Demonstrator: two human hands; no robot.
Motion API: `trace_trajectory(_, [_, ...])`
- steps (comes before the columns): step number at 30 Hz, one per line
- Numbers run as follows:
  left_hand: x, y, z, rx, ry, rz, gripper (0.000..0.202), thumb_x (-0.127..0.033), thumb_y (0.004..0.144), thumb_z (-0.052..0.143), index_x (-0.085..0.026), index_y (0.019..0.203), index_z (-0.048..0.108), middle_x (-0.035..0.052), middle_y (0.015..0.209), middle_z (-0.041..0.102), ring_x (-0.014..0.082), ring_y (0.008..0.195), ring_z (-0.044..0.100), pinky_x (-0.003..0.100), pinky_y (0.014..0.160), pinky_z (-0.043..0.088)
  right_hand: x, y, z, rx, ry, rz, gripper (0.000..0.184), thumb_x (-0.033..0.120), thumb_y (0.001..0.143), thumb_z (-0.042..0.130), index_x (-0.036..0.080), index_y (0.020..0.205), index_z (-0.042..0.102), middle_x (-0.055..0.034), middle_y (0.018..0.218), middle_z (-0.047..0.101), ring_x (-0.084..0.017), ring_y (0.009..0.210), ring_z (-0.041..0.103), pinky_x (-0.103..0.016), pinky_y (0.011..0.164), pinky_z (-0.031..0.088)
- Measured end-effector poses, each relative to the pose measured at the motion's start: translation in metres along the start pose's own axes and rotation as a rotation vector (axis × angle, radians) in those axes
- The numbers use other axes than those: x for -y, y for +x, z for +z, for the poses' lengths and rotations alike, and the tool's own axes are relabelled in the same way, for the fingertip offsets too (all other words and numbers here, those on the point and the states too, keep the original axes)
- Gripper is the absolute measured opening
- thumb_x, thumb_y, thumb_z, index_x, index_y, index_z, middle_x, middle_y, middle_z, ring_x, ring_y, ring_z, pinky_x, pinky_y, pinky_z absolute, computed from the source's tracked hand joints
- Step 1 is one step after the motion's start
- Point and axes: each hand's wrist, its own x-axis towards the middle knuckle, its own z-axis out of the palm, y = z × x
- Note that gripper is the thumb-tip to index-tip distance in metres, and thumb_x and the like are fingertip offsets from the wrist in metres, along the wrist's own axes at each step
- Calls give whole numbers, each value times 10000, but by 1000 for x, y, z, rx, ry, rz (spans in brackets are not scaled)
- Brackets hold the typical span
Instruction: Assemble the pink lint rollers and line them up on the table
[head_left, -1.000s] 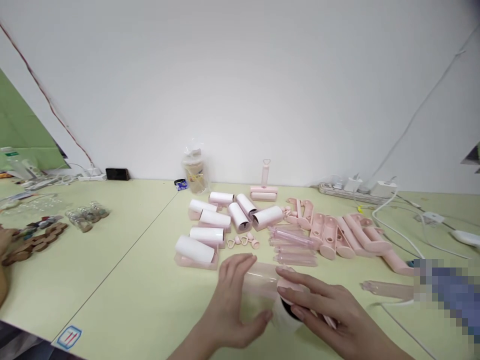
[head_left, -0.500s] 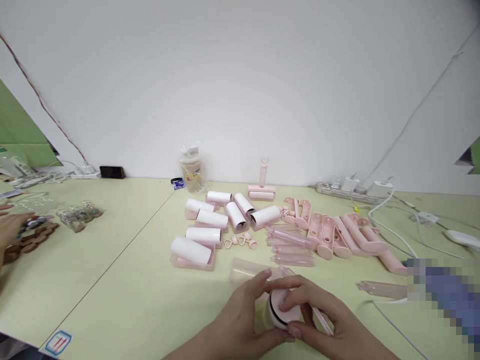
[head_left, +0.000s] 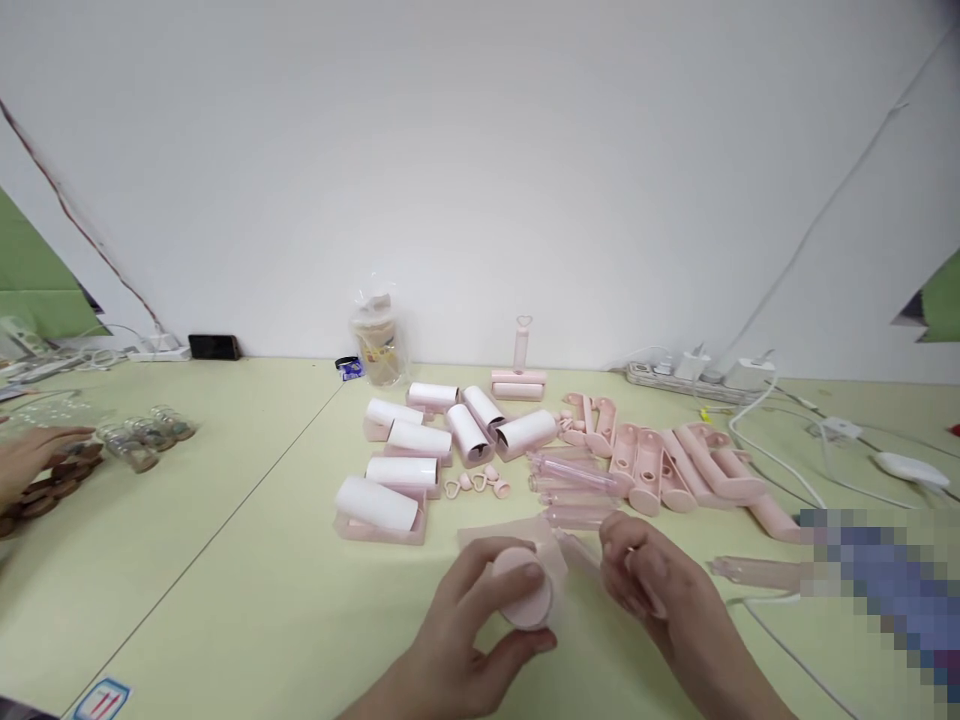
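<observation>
- Across the pale green surface [head_left: 225,560], white lint rolls [head_left: 376,503] and pink handles [head_left: 679,465] lie well behind both hands.
- Left hand [head_left: 457,640]: fingers clamped on a pink-capped roll [head_left: 523,590], held just above the surface near the front edge.
- Right hand [head_left: 660,600]: fingers curled around a slim pink piece [head_left: 581,550]; it is best kept in line with the roll's end, I judge.

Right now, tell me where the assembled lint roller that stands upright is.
In the head view, the upright lint roller stands at the table's far edge by the wall, right of the bagged jar and just behind the white rolls.
</observation>
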Motion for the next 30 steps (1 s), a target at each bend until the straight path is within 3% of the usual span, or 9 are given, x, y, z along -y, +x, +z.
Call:
trace_trajectory(3, [1,-2,0,-227,-36,22,466,-173,851,501,-341,1251,332,87,1189,456,228,1098,477,379,828,468,-1,4,9,-104,300,264,249,465,786,570,221,790,621,24,624,516,-96,531,439,-202,536,420])
trace_trajectory(6, [-1,-5,3,-475,-67,23,370,-241,890,443,-352,1230,347,67,1220,465,215,1121,460,395,867,444,-6,4,18,-22,493,451,267,437,802,536,192,730,613,26,632,499,-76,476,408,-203,500,390])
trace_trajectory(8, [-4,-3,3,-577,-149,-123,329,-320,889,446,-364,1205,362,49,1214,491,207,1097,487,380,859,451,-9,3,20,83,568,512,309,422,784,503,171,617,573,43,560,413,-64,418,322,-203,443,325])
trace_trajectory(10, [-9,4,-1,-618,-317,-408,356,-388,869,470,-344,1206,364,53,1189,522,204,1052,524,352,835,466,-11,2,19,105,600,477,216,336,697,556,170,561,534,37,586,409,-71,446,317,-210,451,314])
trace_trajectory(12, [-12,13,-7,-585,-546,-657,424,-424,848,491,-297,1231,358,71,1154,548,209,1040,535,334,835,467,-8,2,16,74,532,392,127,263,662,607,184,595,534,38,603,414,-86,496,345,-210,490,333])
trace_trajectory(14, [-15,21,-11,-508,-776,-756,475,-448,833,500,-260,1245,355,87,1134,559,223,1052,531,331,836,466,-3,0,14,69,386,315,111,279,724,630,211,687,550,47,596,407,-95,525,376,-202,519,347])
trace_trajectory(21, [-14,24,-3,-332,-1122,-817,264,-405,852,504,-228,1041,449,51,978,609,153,884,571,287,792,451,5,-19,17,-5,16,-109,160,315,603,773,270,630,622,-1,785,443,-136,615,485,-246,533,417])
trace_trajectory(25, [-14,20,3,-292,-1207,-838,186,-350,864,510,-210,975,456,30,911,588,124,829,556,275,782,438,5,-20,18,68,-219,-325,114,337,599,776,321,643,673,-8,741,402,-174,660,480,-268,544,439])
trace_trajectory(30, [-16,18,6,-217,-1319,-861,172,-338,869,510,-203,949,440,15,886,572,113,818,553,265,774,424,6,-17,19,109,-261,-408,77,386,658,728,365,713,679,-5,754,386,-163,654,472,-254,520,453])
